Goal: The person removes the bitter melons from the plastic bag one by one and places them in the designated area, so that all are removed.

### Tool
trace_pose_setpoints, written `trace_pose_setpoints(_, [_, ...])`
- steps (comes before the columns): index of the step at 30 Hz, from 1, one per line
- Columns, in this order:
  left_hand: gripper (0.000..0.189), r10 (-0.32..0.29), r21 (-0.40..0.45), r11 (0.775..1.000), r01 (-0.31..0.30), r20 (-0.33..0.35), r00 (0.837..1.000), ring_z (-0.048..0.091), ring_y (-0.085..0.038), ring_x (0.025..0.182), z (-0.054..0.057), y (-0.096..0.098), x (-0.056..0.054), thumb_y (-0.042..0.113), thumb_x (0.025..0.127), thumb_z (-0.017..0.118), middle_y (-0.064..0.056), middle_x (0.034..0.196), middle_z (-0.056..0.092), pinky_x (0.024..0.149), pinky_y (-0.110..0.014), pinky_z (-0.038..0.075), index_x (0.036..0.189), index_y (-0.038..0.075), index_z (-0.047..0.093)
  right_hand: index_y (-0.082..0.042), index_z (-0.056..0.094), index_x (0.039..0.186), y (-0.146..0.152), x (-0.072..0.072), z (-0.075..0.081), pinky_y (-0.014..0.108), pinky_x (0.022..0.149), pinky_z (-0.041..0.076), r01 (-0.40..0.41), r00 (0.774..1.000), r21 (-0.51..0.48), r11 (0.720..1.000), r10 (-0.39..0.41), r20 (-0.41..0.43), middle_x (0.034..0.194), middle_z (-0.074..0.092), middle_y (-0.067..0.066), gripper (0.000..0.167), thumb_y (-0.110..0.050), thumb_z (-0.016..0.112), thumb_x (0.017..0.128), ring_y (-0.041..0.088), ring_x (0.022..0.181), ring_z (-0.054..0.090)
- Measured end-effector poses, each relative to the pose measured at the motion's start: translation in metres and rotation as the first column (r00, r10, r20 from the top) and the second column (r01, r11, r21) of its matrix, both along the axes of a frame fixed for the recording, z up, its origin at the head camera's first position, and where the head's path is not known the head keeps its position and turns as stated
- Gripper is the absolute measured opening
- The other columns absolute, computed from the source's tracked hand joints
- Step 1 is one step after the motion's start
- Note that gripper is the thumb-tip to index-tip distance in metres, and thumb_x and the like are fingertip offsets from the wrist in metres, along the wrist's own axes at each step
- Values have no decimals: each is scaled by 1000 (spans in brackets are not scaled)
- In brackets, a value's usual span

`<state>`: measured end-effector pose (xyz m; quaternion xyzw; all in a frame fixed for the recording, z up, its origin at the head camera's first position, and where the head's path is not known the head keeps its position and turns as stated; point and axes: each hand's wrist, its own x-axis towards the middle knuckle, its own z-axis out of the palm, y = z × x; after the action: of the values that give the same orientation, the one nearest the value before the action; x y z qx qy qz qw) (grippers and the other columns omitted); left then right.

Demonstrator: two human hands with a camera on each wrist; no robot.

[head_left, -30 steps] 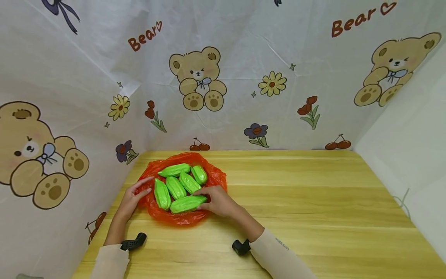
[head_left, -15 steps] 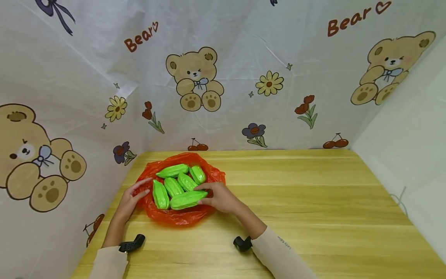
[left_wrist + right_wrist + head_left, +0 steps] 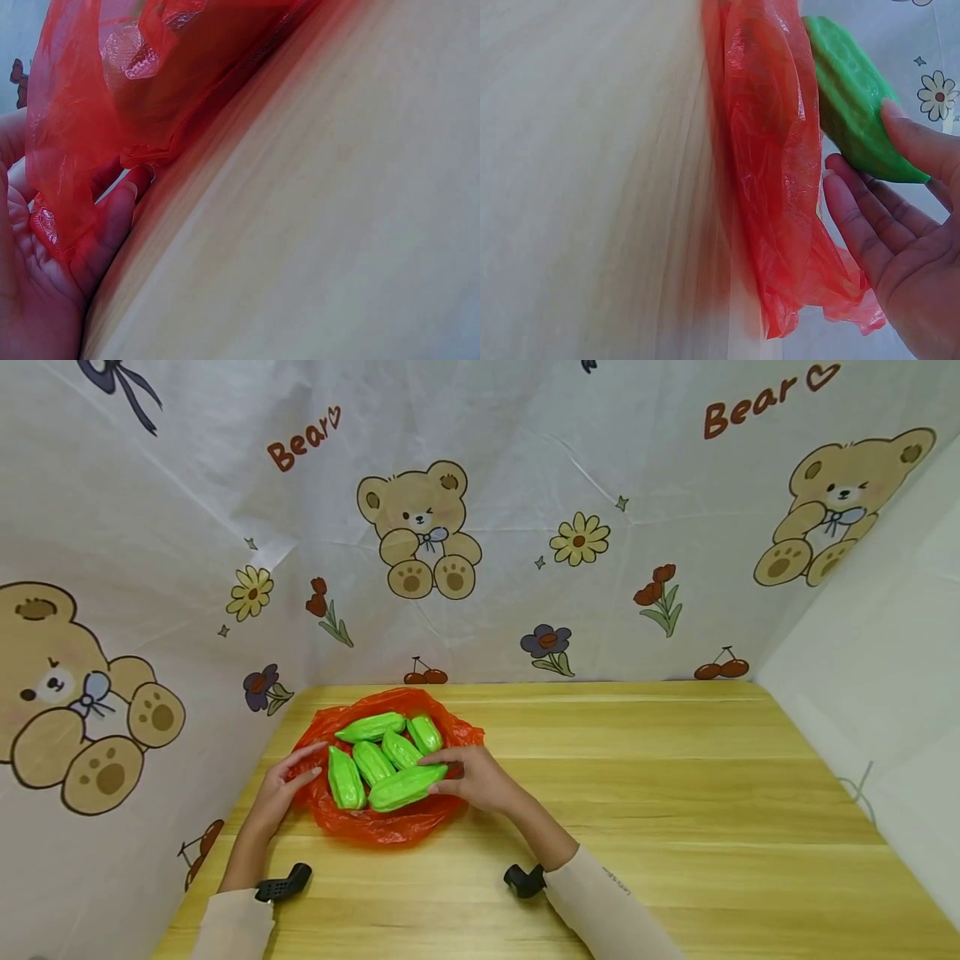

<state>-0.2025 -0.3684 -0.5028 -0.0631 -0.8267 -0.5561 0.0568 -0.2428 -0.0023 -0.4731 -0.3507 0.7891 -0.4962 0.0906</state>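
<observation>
Gourd (image 3: pixel 405 788) is in the right hand (image 3: pixel 480 779), over the near side of the bag (image 3: pixel 378 833). Long axis runs left-right, slightly skewed: pointed end right and a bit away from the person, blunt end left and nearer. Right wrist view has it tilted, pointed end up, blunt end lower, partly behind the bag film. Can't tell if the blunt end touches anything.

Right hand: thumb and fingers pinching the gourd near its pointed end, narrow grip.

Left hand (image 3: pixel 276 789): at the bag's left edge, fingers fairly straight, thumb apart from them. Left wrist view: bag film lies between thumb and fingers, no tight grip visible.

Five other gourds in the bag. Left gourd (image 3: pixel 347 778): axis front to back, tip away. Far gourd (image 3: pixel 371 727): sideways, tip left. Two middle ones (image 3: pixel 372 763) slant far-left to near-right. Far-right gourd (image 3: pixel 425 734): slants the same way.

Bag is red, thin, spread open on the wood table (image 3: pixel 637 793), left half. Bear-print cloth (image 3: pixel 510 527) behind. Black camera (image 3: pixel 285 883) on left wrist, another on right.
</observation>
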Motion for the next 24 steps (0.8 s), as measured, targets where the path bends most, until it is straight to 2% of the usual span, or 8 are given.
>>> trace_pose_setpoints(9, [45,0,7,1000,0,-13,1000,40,-2,136,-3,-1,-2,9,102,60,-29,147,49,102,-8,30,143,-7,52,-14,76,121,3,-2,3,37,79,59,-10,999,-35,999,11,38,113,74,-2,36,-10,82,86,16,88,67])
trace_pose_setpoints(13, [45,4,11,1000,-4,-15,1000,41,0,134,-3,0,-1,8,101,61,-30,146,49,102,-8,29,142,-7,53,-17,76,121,7,-2,5,34,79,58,-15,999,-40,999,17,47,115,74,-4,35,-12,82,86,17,89,67])
trace_pose_setpoints(19, [44,4,-5,1000,-5,-17,1000,40,1,134,-2,1,-2,8,101,61,-29,146,50,103,-12,28,142,-6,53,-17,76,121,14,-1,18,29,75,58,-1,998,-67,998,5,65,108,74,0,36,-11,82,86,24,87,68])
trace_pose_setpoints(24, [45,13,-16,1000,-13,5,1000,39,-4,137,-1,0,-1,10,102,60,-28,147,49,107,-18,28,143,-5,53,-14,74,124,19,0,26,27,74,57,-6,997,-94,996,13,71,108,73,5,37,-11,80,88,29,87,67])
